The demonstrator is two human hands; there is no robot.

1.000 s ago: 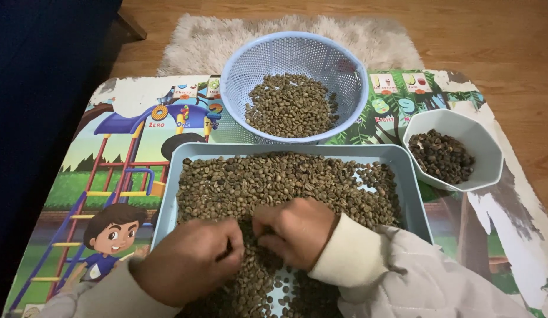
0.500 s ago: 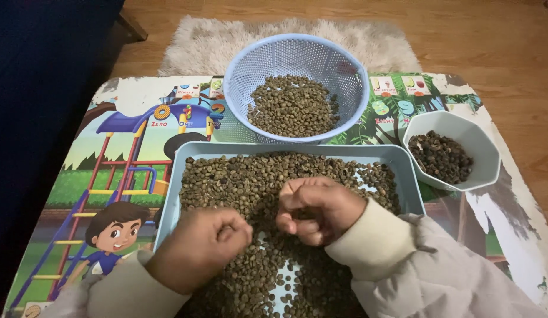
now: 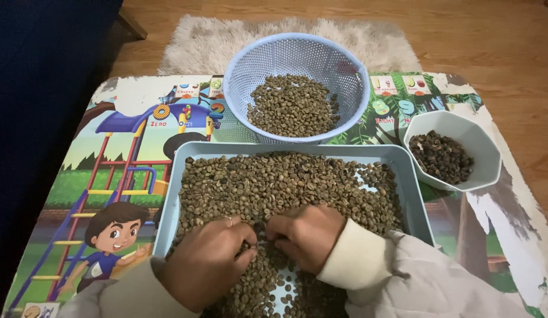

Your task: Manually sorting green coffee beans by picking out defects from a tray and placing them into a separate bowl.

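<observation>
Beans (image 3: 286, 182): I see them piled across the blue tray (image 3: 412, 188), at the near edge of my counter (image 3: 115, 171).
Left hand (image 3: 206, 265): curled, fingertips digging into the beans; I cannot tell whether it grips any.
Right hand (image 3: 306, 235): likewise curled, just beside the left.
Basket (image 3: 250, 65): behind the tray, holding beans.
Bowl (image 3: 486, 150): on the right, with darker beans.
</observation>
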